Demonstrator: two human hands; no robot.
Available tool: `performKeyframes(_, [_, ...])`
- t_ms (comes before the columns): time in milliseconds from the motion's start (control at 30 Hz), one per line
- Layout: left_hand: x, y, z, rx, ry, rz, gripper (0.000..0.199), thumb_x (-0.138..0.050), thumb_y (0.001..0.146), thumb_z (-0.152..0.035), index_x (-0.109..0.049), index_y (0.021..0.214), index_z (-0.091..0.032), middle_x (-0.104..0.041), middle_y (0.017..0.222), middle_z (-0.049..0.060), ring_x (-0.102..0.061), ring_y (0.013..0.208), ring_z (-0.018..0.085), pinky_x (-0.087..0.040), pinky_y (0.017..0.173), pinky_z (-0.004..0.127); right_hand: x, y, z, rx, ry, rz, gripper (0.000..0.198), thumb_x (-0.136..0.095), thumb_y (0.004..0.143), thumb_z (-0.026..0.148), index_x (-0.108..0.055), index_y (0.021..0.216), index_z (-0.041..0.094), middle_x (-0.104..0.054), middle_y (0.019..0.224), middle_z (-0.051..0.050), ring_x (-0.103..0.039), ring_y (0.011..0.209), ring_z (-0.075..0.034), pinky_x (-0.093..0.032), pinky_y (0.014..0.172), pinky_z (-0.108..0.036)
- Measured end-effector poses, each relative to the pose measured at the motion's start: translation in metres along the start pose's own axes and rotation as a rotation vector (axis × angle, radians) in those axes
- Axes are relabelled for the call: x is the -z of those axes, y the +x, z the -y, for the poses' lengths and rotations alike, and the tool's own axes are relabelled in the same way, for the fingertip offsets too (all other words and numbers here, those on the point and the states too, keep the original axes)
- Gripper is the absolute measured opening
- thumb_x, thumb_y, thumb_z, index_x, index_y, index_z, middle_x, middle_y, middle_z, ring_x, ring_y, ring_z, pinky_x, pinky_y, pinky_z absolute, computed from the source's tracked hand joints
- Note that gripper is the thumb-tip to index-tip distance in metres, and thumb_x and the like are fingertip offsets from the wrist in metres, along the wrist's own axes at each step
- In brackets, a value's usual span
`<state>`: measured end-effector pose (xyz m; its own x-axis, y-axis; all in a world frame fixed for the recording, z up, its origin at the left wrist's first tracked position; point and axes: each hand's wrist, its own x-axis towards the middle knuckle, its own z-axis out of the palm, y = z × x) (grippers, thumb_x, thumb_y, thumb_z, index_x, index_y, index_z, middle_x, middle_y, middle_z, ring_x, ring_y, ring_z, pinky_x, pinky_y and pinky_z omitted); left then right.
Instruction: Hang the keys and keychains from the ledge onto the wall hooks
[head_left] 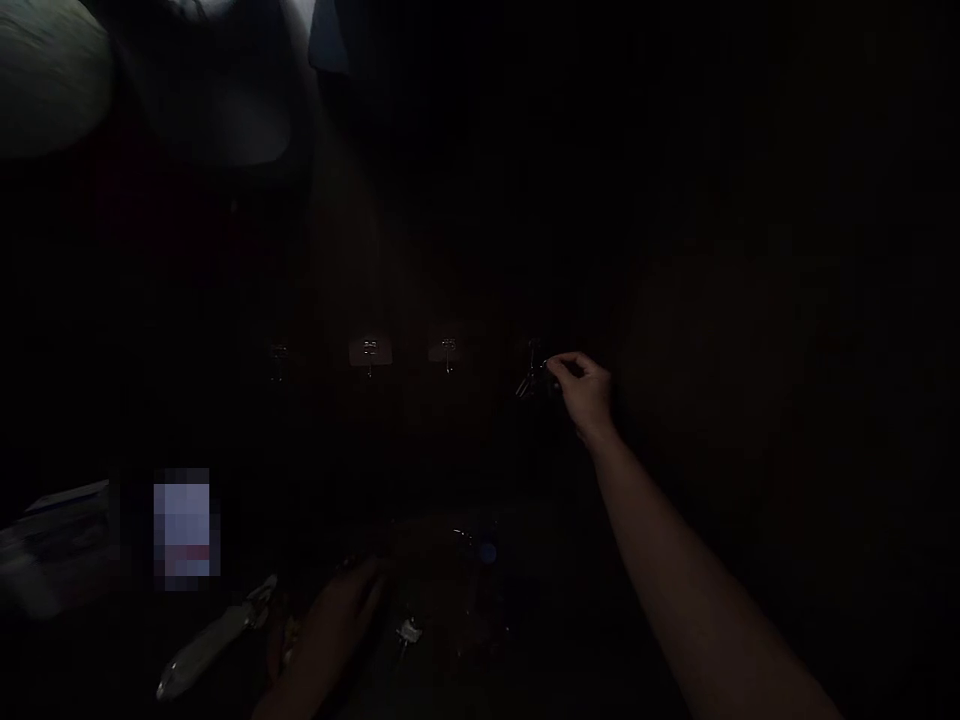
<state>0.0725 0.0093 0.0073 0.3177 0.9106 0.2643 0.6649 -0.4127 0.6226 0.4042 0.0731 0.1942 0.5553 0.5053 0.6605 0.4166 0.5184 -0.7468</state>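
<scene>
The scene is very dark. At a wall hook right of centre, my right hand (585,390) is raised with thumb and forefinger pinched together. A small shiny ring shows at its fingertips, beside what looks like a bunch of keys (526,383) hanging at the hook. Low down, my left hand (349,595) rests over the dim surface, thumb apart from the fingers; nothing shows in it, though its fingertips fade into shadow. Just right of it lies a small shiny metal item (409,631), its kind unclear.
More hooks line the wall: one (448,355), another (370,355) and a fainter one (278,362). At lower left are a pale long-handled tool (210,650), a blurred lit rectangle (181,530) and a box-like object (64,540). Pale cloth-like shapes (52,80) hang at upper left.
</scene>
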Motion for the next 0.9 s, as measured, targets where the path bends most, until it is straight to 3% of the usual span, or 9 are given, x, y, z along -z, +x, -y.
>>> performKeyframes(167, [0.000, 0.001, -0.001, 0.029, 0.003, 0.009, 0.025, -0.042, 0.084, -0.026, -0.065, 0.094, -0.027, -0.070, 0.097, 0.001, -0.064, 0.089, 0.019, -0.046, 0.077, 0.026, -0.001, 0.008, -0.006, 0.023, -0.097, 0.065, 0.014, -0.060, 0.065, 0.032, -0.065, 0.064, 0.019, -0.063, 0.063, 0.000, -0.056, 0.064, -0.017, -0.041, 0.061, -0.028])
performKeyframes(400, [0.002, 0.000, -0.005, 0.049, -0.012, 0.011, 0.028, -0.041, 0.084, -0.026, -0.065, 0.099, -0.027, -0.069, 0.104, 0.001, -0.063, 0.097, 0.019, -0.045, 0.083, 0.027, -0.007, 0.004, -0.025, 0.016, -0.154, 0.045, 0.021, -0.054, 0.070, 0.036, -0.065, 0.067, 0.018, -0.063, 0.062, -0.001, -0.056, 0.065, -0.018, -0.041, 0.063, -0.029])
performKeyframes(533, [0.004, 0.000, -0.009, 0.065, -0.004, 0.031, 0.029, -0.040, 0.085, -0.026, -0.065, 0.099, -0.027, -0.070, 0.103, 0.001, -0.063, 0.097, 0.018, -0.045, 0.084, 0.026, -0.007, -0.012, -0.033, -0.090, -0.048, 0.056, 0.028, -0.052, 0.073, 0.044, -0.064, 0.072, 0.018, -0.064, 0.068, -0.002, -0.057, 0.068, -0.017, -0.043, 0.062, -0.028])
performKeyframes(733, [0.005, -0.001, -0.012, 0.056, -0.014, 0.026, 0.028, -0.041, 0.084, -0.026, -0.065, 0.098, -0.029, -0.070, 0.103, 0.000, -0.063, 0.097, 0.018, -0.045, 0.084, 0.025, 0.002, -0.040, -0.046, -0.228, 0.112, 0.044, 0.036, -0.050, 0.074, 0.049, -0.060, 0.095, 0.022, -0.064, 0.094, -0.004, -0.061, 0.080, -0.018, -0.048, 0.056, -0.024])
performKeyframes(900, [0.003, -0.001, -0.008, 0.033, -0.040, -0.011, 0.025, -0.044, 0.083, -0.028, -0.066, 0.095, -0.029, -0.070, 0.102, 0.000, -0.063, 0.096, 0.020, -0.045, 0.083, 0.027, 0.009, -0.069, -0.059, -0.286, 0.128, 0.088, 0.040, -0.052, 0.071, 0.049, -0.058, 0.099, 0.021, -0.067, 0.090, -0.007, -0.063, 0.083, -0.020, -0.049, 0.058, -0.027])
